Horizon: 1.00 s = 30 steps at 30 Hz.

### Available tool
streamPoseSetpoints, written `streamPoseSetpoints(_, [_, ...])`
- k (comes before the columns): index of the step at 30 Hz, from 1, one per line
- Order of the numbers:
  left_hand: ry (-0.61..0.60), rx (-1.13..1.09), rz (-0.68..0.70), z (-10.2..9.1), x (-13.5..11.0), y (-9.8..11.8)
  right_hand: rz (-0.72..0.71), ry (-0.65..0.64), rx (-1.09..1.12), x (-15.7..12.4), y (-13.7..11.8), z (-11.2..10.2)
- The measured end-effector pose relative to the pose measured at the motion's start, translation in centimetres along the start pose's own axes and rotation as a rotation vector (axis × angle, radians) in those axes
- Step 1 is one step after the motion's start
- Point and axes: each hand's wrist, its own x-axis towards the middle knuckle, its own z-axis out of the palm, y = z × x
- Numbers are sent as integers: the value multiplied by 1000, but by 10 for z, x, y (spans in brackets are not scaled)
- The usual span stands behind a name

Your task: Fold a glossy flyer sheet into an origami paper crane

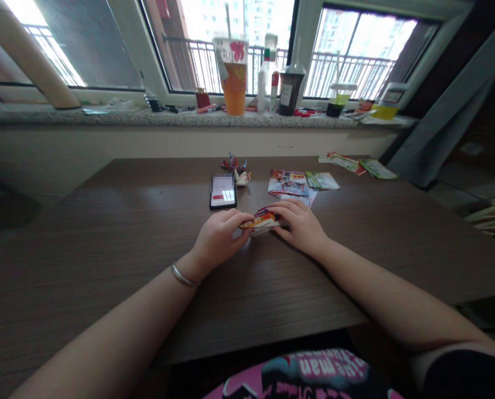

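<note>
Both my hands meet at the middle of a dark wooden table (106, 233). Between them is a small folded piece of colourful printed paper (261, 222), orange and red on top. My left hand (216, 239) curls its fingers and pinches the paper's left end; a silver bangle circles that wrist. My right hand (299, 224) lies over the paper's right end with fingers pressed down on it. A phone (222, 193) with a lit screen lies just beyond my left hand.
Folded paper figures (236, 168) sit past the phone. Printed leaflets (291, 183) lie beyond my right hand, and more leaflets (357, 164) at the far right edge. The window sill (106, 117) holds an orange drink cup (232, 75), bottles and a dark cup (290, 91).
</note>
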Motion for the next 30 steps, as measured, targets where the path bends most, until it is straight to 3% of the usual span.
streamPoseSetpoints(5, [-107, -32, -47, -5, 2, 1, -10, 10, -24, 0, 0, 1])
streamPoseSetpoints(10, [-115, -30, -119, -5, 1, -4, -49, -6, -25, -1, 3, 0])
streamPoseSetpoints(18, [-118, 235, -219, 2, -1, -5, -135, -97, -27, -1, 9, -5])
streamPoseSetpoints(30, [-106, 345, 13, 3, -4, -3, -187, -276, 68, -2, 21, -15])
